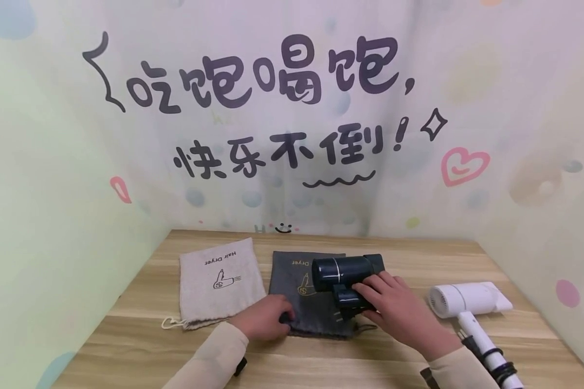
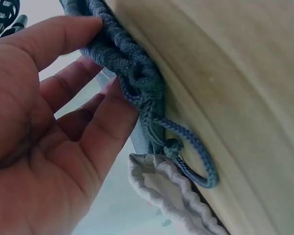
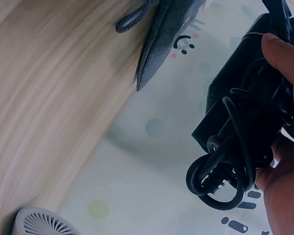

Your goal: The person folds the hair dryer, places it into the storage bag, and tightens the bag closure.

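Worktop (image 1: 331,359), head view: a grey pouch (image 1: 316,313) is laid on the wood, and a dark hair dryer (image 1: 347,270) is held by the right hand (image 1: 406,310) over the right half of that pouch. The near left corner of the pouch is held by the left hand (image 1: 265,319). A beige pouch (image 1: 219,302) is placed just left of the grey pouch; a white hair dryer (image 1: 467,300) is placed well to its right. Left wrist view: the left grip is nearly closed, the pouch's gathered mouth being pinched between the digits; a drawstring (image 2: 213,171) is looped out beside it. Right wrist view: the right grip is closed around the dark hair dryer, which is seen apart from the grey pouch, its cord (image 3: 246,156) bundled.
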`<control>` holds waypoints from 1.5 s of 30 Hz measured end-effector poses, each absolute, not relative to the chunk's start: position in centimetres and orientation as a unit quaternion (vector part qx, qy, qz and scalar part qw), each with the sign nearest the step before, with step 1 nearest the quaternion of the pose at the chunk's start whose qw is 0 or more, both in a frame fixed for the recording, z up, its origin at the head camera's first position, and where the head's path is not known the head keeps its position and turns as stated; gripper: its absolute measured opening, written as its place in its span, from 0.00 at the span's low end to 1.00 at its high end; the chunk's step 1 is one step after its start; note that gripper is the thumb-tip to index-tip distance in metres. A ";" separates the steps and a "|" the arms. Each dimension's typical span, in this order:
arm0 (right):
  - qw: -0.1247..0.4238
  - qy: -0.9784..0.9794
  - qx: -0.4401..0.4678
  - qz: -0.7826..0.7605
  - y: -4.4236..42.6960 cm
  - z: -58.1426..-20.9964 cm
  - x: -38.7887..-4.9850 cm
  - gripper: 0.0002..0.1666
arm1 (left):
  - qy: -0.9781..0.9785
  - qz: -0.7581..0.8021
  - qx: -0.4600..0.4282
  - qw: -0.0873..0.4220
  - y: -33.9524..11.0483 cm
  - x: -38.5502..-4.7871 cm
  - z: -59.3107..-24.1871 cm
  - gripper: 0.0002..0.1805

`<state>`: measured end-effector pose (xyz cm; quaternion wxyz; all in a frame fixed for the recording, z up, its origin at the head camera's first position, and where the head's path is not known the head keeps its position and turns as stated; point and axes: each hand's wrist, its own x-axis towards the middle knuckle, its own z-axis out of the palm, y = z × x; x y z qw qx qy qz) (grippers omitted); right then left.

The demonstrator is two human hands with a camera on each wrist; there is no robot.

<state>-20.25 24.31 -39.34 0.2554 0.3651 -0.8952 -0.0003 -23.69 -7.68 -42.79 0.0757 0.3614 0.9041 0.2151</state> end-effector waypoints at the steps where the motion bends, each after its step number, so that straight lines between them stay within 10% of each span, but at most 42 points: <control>1: 0.255 -0.895 0.365 -0.002 24.3 -39.3 -20.2 0.34 | 0.904 0.223 0.358 0.075 -7.6 -23.8 -42.8 0.06; 45: 0.235 -0.900 0.367 -0.008 24.2 -39.4 -19.8 0.33 | 0.887 0.335 0.301 0.099 -8.2 -25.2 -41.9 0.20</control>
